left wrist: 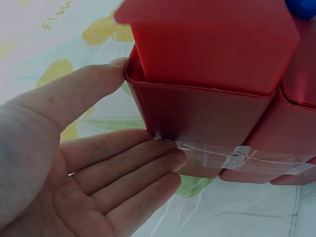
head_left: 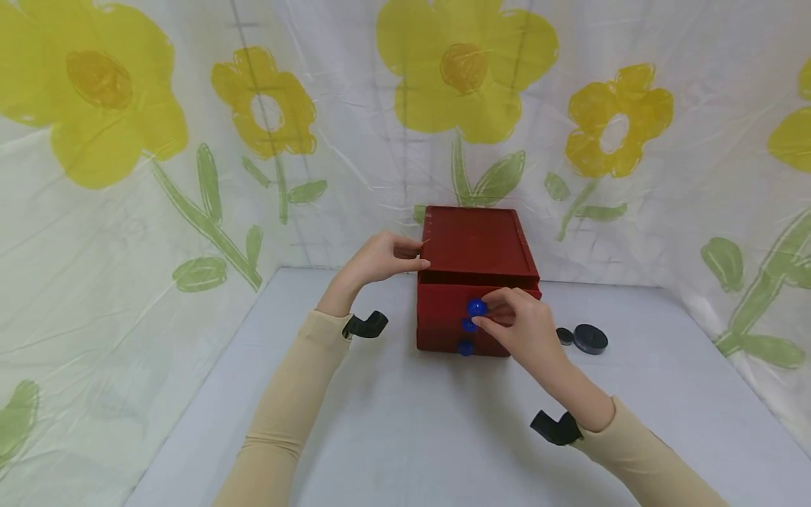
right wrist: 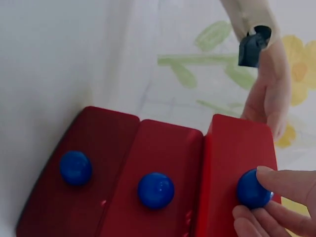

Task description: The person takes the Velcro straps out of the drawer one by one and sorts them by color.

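Observation:
A red cabinet (head_left: 478,239) of three stacked drawers stands at the far middle of the table. Its top drawer (head_left: 443,299) sticks partly out at the front. With thumb and fingers, my right hand (head_left: 524,324) pinches that drawer's round blue knob (right wrist: 253,188). My left hand (head_left: 378,259) is at the cabinet's upper left; in the left wrist view its nearly straight fingers and thumb touch the red casing (left wrist: 197,111) along the edge. Below are the middle knob (right wrist: 156,190) and bottom knob (right wrist: 75,168), their drawers pushed in. The drawer's inside is hidden.
Two round black discs, a larger one (head_left: 591,339) and a smaller one (head_left: 564,336), lie on the white table (head_left: 405,436) right of the cabinet. Clear tape (left wrist: 237,157) runs along the casing. A flower-painted curtain (head_left: 355,162) hangs behind.

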Demonstrator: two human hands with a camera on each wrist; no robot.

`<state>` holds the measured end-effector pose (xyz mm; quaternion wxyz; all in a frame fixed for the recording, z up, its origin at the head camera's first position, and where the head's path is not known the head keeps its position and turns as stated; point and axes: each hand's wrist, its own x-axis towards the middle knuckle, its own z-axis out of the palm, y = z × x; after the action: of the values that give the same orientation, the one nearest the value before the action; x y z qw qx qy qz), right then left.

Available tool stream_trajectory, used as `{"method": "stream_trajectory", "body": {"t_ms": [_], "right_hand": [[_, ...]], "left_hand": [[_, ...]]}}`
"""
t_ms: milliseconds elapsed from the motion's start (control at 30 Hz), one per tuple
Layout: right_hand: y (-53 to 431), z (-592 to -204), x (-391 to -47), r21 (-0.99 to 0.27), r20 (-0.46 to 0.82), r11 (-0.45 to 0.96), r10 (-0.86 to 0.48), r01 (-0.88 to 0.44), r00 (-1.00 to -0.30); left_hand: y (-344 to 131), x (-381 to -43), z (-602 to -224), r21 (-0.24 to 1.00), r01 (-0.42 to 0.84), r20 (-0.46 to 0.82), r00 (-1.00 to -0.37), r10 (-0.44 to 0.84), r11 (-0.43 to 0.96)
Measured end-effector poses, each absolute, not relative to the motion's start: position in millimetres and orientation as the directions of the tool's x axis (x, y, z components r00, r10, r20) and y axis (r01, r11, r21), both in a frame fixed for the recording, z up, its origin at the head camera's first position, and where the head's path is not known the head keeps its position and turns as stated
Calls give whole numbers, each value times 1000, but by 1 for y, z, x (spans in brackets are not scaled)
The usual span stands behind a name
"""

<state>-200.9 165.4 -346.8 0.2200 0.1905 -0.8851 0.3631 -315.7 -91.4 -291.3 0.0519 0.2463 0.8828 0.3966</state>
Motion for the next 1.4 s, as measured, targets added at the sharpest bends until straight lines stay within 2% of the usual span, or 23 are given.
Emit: {"method": "stream_trajectory", "body": {"t_ms": [700,1067,1400], "right_hand": [[165,-355,-232,-623,519,639,-95,-451,-850],[166,-373,-230,-664,588,543,-47,-515,-807],[169,-400,-220,-701,574,508,-14,-500,-819]], "left_hand": [[-92,-314,-293,733,387,99,-874,475,560],[-91,-314,-292,739,379,99,-879,467,556],[-91,-314,-292,747,372,95,-879,467,550]]}}
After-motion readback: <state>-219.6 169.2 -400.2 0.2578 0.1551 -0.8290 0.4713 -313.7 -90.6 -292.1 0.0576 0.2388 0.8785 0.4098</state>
